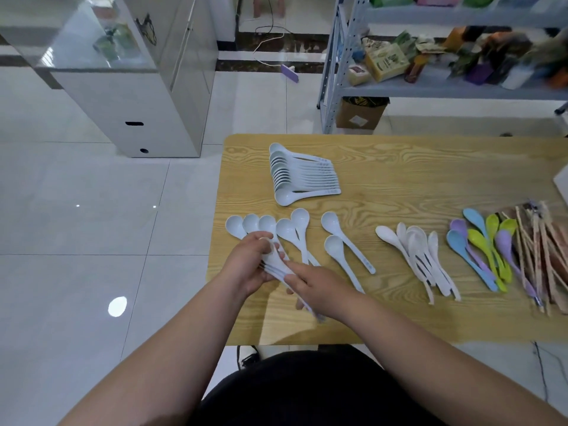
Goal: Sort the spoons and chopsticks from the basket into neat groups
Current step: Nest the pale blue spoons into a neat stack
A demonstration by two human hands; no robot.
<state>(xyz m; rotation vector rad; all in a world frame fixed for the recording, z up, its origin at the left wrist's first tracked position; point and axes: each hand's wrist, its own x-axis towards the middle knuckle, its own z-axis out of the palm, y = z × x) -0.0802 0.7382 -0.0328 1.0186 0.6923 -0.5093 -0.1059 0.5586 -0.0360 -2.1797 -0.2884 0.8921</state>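
Both hands are wrapped around one bundle of pale blue spoons [274, 262] over the tabletop's [399, 318] front left corner: left hand [250, 264] curled round the bowl end, right hand [319, 287] gripping the handles. Loose blue spoons [267, 224] lie fanned just behind, with a tidy stacked row [302, 176] further back. White spoons [419, 256], coloured spoons [482, 250] and chopsticks [541, 256] sit off to the right.

On the light wooden table [399, 167], a nested stack of pale blue plastic spoons [302, 176] is lying behind loose pale blue plastic spoons [267, 224]; white plastic spoons [418, 250], multicoloured plastic spoons [482, 250] and brown wooden chopsticks [541, 250] are lying rightward in turn.
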